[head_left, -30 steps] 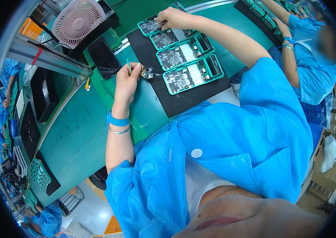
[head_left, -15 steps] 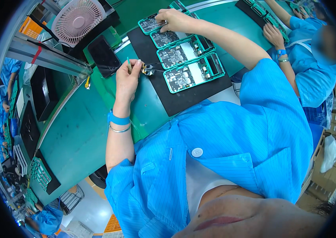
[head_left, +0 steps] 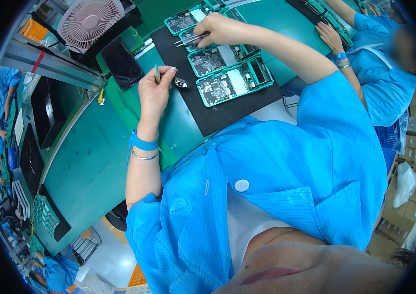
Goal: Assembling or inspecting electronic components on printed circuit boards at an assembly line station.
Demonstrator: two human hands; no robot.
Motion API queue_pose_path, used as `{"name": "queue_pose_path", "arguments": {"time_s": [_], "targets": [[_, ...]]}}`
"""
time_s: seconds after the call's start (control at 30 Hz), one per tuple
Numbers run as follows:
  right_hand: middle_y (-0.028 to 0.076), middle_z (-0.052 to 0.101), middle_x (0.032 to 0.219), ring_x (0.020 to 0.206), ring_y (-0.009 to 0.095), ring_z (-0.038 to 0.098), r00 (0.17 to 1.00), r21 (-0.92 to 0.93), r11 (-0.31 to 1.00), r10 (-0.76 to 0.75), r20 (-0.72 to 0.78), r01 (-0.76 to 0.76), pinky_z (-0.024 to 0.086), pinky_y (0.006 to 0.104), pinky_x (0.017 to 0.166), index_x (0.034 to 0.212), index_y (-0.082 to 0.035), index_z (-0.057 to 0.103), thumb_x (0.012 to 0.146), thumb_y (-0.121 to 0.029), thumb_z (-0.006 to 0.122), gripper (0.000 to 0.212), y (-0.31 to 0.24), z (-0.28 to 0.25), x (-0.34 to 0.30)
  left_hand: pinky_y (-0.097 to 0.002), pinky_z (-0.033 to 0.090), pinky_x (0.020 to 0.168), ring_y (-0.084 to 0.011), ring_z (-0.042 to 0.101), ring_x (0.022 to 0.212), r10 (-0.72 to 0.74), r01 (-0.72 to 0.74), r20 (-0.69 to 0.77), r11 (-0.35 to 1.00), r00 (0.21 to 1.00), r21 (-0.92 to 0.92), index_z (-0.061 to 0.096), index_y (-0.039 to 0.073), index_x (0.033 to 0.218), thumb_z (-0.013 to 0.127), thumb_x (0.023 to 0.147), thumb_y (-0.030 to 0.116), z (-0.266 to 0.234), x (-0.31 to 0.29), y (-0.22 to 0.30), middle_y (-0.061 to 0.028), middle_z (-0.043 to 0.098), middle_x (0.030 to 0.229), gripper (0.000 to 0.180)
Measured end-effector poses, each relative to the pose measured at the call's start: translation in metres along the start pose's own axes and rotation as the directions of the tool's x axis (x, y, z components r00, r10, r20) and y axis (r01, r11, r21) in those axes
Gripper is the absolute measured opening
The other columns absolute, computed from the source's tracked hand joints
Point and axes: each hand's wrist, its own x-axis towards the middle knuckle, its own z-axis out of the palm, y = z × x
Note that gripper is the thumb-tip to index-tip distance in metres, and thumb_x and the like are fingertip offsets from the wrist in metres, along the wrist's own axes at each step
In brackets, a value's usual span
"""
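My left hand (head_left: 155,90) is pinched, its thumb and fingertips together by the mat's left edge. A thin green strip (head_left: 157,73) sticks up from its fingers, and a small shiny electronic part (head_left: 181,83) juts out on their right side. My right hand (head_left: 218,30) is closed around metal tweezers (head_left: 192,39), whose tips point left. They lie over the second-farthest green housing (head_left: 186,35), which my hand partly covers. Nearest me is another open green housing (head_left: 235,82) with a circuit board and a white patch. Several such housings form a row.
The housings lie on a black mat (head_left: 208,120) on the green bench (head_left: 95,152). A dark phone-like device (head_left: 121,63) lies left of the mat, near a pink fan (head_left: 90,22) and a metal post (head_left: 65,63). A co-worker's hand (head_left: 329,36) is at the right.
My right hand has come nearer from the farthest housing, and the tweezers now show plainly. My left hand still pinches the small part, which is tilted differently. The view has shifted slightly.
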Motion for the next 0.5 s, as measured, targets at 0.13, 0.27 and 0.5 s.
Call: {"name": "queue_pose_path", "arguments": {"time_s": [0.13, 0.27, 0.5], "targets": [[0.015, 0.069, 0.091, 0.088, 0.03, 0.068, 1.0, -0.002, 1.0, -0.012, -0.007, 0.012, 0.052, 0.0382, 0.079, 0.097, 0.005, 0.068, 0.08, -0.007, 0.075, 0.021, 0.025, 0.002, -0.008, -0.0209, 0.038, 0.055, -0.0045, 0.049, 0.062, -0.034, 0.037, 0.051, 0.998, 0.998, -0.054, 0.071, 0.001, 0.093, 0.07, 0.092, 0.012, 0.0, 0.002, -0.001, 0.0024, 0.061, 0.073, 0.011], [0.016, 0.069, 0.094, 0.091, 0.032, 0.068, 0.999, -0.067, 0.998, -0.012, -0.048, 0.009, 0.052, 0.0386, 0.079, 0.098, 0.005, 0.067, 0.079, -0.007, 0.076, 0.024, 0.032, 0.008, -0.009, -0.0209, 0.04, 0.056, -0.0055, 0.052, 0.063, -0.067, 0.07, 0.063, 0.996, 0.996, -0.054, 0.07, 0.0, 0.092, 0.07, 0.093, 0.012, 0.002, 0.001, -0.002, 0.0, 0.064, 0.076, 0.013], [0.016, 0.068, 0.092, 0.088, 0.032, 0.068, 0.999, -0.013, 0.999, 0.034, -0.017, -0.034, 0.051, 0.0393, 0.078, 0.094, 0.005, 0.065, 0.08, -0.009, 0.076, 0.023, 0.032, 0.009, -0.011, -0.0222, 0.044, 0.059, -0.0077, 0.056, 0.065, -0.086, 0.094, 0.067, 0.988, 0.994, -0.124, 0.07, -0.001, 0.095, 0.07, 0.092, 0.011, 0.002, 0.002, -0.002, -0.0023, 0.066, 0.082, 0.012]]}}
